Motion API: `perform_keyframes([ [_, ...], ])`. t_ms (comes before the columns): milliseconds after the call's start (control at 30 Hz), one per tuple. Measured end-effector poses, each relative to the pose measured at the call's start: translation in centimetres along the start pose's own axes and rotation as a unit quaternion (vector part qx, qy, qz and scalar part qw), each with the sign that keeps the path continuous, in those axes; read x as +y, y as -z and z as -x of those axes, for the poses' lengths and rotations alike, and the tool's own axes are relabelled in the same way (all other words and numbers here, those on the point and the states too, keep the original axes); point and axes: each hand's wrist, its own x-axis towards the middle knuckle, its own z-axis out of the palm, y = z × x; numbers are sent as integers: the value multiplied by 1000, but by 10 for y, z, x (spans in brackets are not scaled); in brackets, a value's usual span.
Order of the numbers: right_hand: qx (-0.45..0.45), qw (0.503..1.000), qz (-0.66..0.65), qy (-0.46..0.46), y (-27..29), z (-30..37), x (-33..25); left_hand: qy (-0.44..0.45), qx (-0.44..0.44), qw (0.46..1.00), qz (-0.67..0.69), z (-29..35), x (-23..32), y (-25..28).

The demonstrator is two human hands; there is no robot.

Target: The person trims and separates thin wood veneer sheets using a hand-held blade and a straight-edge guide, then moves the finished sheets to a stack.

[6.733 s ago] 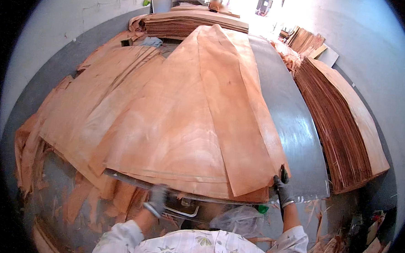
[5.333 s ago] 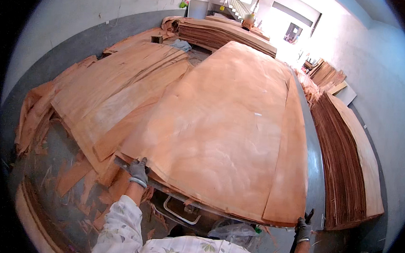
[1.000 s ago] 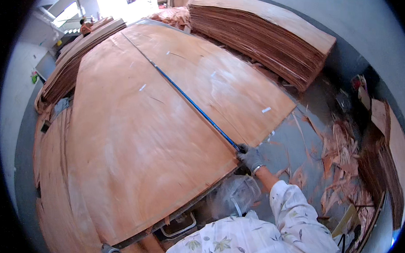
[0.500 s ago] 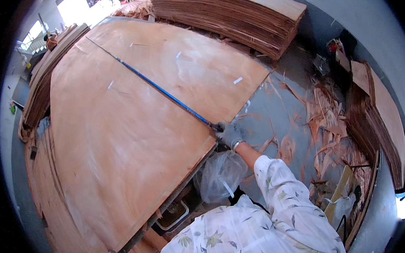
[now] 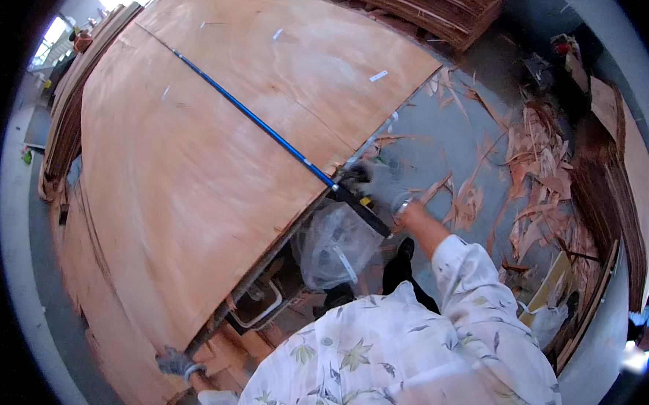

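Observation:
A large pale wood veneer sheet (image 5: 193, 195) spreads over the work table. Across it lies a slim blue rod (image 5: 248, 114), tapering toward the far left, its black handle (image 5: 364, 213) sticking out past the sheet's right edge. My right hand (image 5: 384, 185), in a grey glove, is just beyond the handle; motion smears its fingers, so its grip is unclear. At the near left corner, my left hand (image 5: 175, 362), also grey-gloved, rests on the sheet's edge with fingers extended.
Stacked veneer stands at the back (image 5: 422, 13), along the left side (image 5: 76, 116) and at the right (image 5: 612, 181). Torn veneer scraps (image 5: 539, 170) litter the grey floor. A clear plastic bag (image 5: 337, 247) hangs beside the table edge, near a metal-rimmed bin (image 5: 267, 309).
The rod's black handle, covered by my right hand before, now shows. My right hand has shifted slightly up and right. My left hand has come into view at the near corner. The view has tilted downward.

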Motion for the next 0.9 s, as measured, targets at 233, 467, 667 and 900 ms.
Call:
perform_keyframes([
  [233, -20, 985, 102, -140, 104, 151, 179, -108, -234, 879, 401, 125, 298, 95],
  [467, -54, 943, 235, -231, 187, 278, 257, -321, -285, 781, 453, 213, 507, 187],
  [667, 15, 932, 108, -347, 239, 278, 287, -370, -257, 766, 458, 243, 613, 176],
  [900, -88, 920, 81, -373, 313, 167, 291, -378, -261, 798, 391, 271, 721, 159],
])
